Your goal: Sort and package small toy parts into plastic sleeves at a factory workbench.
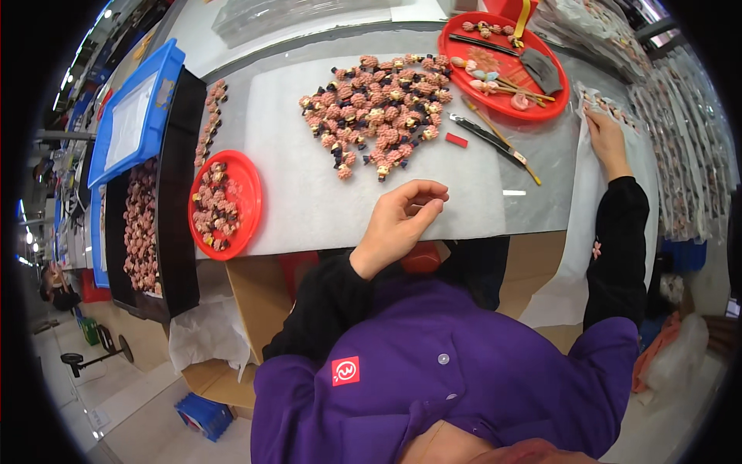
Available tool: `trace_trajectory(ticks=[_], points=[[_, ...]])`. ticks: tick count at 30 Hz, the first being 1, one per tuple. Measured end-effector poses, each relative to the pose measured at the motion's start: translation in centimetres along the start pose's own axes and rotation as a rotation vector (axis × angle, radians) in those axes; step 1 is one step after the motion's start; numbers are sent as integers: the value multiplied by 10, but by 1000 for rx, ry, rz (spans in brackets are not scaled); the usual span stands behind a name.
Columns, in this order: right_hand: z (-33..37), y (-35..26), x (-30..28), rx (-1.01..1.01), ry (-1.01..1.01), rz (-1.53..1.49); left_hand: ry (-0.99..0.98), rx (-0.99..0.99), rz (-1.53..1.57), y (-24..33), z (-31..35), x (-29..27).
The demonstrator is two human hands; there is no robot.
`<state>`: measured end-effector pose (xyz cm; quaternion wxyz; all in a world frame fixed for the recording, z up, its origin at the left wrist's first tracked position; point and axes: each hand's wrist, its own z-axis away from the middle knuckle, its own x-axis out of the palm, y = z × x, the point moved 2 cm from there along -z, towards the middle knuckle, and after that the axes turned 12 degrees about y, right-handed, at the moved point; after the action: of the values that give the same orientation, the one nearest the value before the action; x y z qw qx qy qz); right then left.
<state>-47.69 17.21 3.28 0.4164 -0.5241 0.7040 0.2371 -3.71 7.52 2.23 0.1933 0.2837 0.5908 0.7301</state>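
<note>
My left hand (398,224) hovers over the near part of the white sheet (278,193), fingers loosely curled and a gap between thumb and forefinger. Nothing shows in it. Beyond it lies a heap of small pink figurines (379,108) with dark and cream parts. My right hand (607,143) reaches out to the far right, its fingers drawn together at a strip of white wrapping (580,209) that hangs over the table edge. A row of small figurines (610,107) lies on that wrapping beside the fingertips. What those fingers pinch, if anything, is hidden.
At left are a red plate (256,193) of figurines, a black bin (176,209) filled with more, and a blue tray (158,108). A red tray (560,100) holds tools and flower sticks. Brushes (495,143) and a red block (457,140) lie nearby. Bagged goods (684,147) hang at right.
</note>
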Motion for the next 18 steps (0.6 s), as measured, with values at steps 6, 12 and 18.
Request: trace_trajectory(ticks=[6,12,18], points=[[6,9,-10,16,-200,-61,95,121,-221,8,5,-17],[-6,-87,-36,-54,59,-167,517,798,-993,18,-8,-48],[-3,-267,-53,-231,-95,-706,497,790,-1085,3,-15,-44]])
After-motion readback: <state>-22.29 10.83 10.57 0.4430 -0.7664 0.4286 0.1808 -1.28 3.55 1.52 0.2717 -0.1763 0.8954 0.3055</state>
